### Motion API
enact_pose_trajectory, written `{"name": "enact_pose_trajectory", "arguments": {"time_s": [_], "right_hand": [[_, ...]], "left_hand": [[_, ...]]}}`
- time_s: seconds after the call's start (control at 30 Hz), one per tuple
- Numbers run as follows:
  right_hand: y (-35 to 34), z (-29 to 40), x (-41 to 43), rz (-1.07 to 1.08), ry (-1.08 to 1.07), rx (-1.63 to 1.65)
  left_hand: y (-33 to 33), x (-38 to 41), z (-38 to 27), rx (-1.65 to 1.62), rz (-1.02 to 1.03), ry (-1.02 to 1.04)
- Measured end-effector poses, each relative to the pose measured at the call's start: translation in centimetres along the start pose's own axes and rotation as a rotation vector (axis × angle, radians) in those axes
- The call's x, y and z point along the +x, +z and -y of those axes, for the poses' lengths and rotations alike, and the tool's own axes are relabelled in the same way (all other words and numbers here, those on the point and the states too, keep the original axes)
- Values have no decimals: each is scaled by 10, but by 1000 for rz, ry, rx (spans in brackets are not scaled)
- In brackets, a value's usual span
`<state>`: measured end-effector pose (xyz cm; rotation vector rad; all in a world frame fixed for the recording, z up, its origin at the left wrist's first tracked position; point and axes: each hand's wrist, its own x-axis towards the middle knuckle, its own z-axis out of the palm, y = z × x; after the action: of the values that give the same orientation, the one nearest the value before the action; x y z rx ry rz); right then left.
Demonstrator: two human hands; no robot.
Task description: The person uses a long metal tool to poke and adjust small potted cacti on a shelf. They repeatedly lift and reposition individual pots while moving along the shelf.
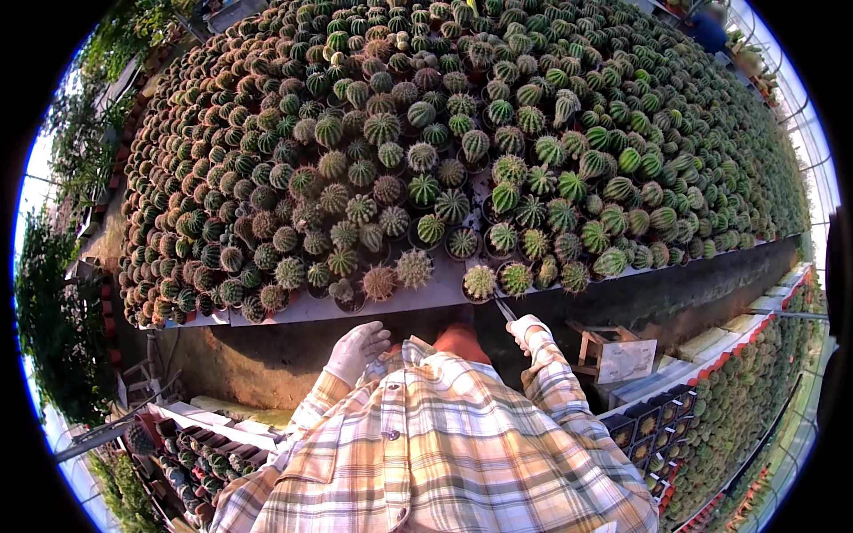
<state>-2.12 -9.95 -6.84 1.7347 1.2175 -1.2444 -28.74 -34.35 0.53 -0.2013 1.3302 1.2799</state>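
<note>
My right hand [526,331], in a pale glove, grips long metal tweezers [504,308]. Their tips reach the bench edge beside a small potted cactus [479,282] with dense pale spines; whether they touch it I cannot tell. My left hand [360,348], also gloved, hangs before my body with its fingers loosely bent and nothing in it. Near the edge, a green potted cactus [515,278] sits just right of the pale one. Left of a bare strip on the bench [445,278] stand a whitish spiny cactus [414,268] and a reddish-brown one [380,283].
Several rows of round cacti [320,166] cover the wide bench. A wooden stool [613,352] stands in the aisle on the right. Behind me are black square pots [643,426] and another cactus bed [740,400]. A metal pipe [100,433] crosses at lower left. A person [708,32] is at far right.
</note>
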Motion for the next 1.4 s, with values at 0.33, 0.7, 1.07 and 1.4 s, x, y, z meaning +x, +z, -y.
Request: {"name": "enact_pose_trajectory", "arguments": {"time_s": [0.33, 0.7, 1.07, 1.4], "right_hand": [[-28, -52, -70, -39, -146, 148], [-73, 50, -65, -672, -470, -646], [-62, 114, -28, -688, -593, -1079], [-40, 150, -9, -639, -666, -1264]], "left_hand": [[-6, 5, 1, -59, 22, -11], [-8, -4, -5, -81, 33, 33], [-23, -10, 9, -207, -46, 41], [-25, -11, 15, -238, -88, 44]]}}
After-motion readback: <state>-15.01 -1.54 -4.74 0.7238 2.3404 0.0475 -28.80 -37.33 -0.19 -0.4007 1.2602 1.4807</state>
